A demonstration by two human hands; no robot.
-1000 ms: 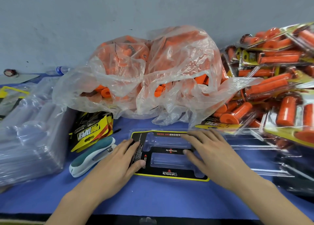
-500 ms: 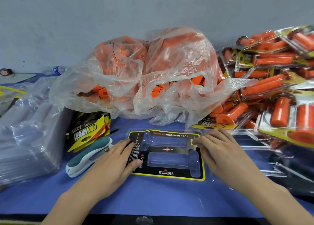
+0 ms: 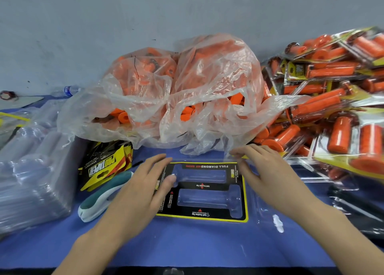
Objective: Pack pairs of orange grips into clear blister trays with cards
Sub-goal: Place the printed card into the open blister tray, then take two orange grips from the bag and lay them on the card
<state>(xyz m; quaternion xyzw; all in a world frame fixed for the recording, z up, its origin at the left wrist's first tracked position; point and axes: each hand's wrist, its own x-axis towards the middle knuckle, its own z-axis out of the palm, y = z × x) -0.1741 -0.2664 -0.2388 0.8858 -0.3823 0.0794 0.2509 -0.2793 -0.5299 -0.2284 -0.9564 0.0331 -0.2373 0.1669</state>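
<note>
A clear blister tray (image 3: 204, 197) with a black and yellow card inside lies flat on the blue table (image 3: 187, 245) in front of me; its two cavities hold no grips. My left hand (image 3: 143, 189) rests on the tray's left end with straight fingers, thumb on the card. My right hand (image 3: 268, 175) lies flat at the tray's right edge, fingers stretched toward its far corner. Behind the tray a large clear plastic bag (image 3: 176, 100) holds several loose orange grips.
A pile of packed blister packs (image 3: 332, 112) fills the right side. A stack of clear trays in plastic (image 3: 31, 170) stands at the left, with yellow and black cards (image 3: 106, 162) and a teal and white stapler (image 3: 104, 195) beside it. A wall stands behind.
My right hand has slid off the tray's cavities to its right edge. My left hand has stayed on the left end. The tray sits squarer to me.
</note>
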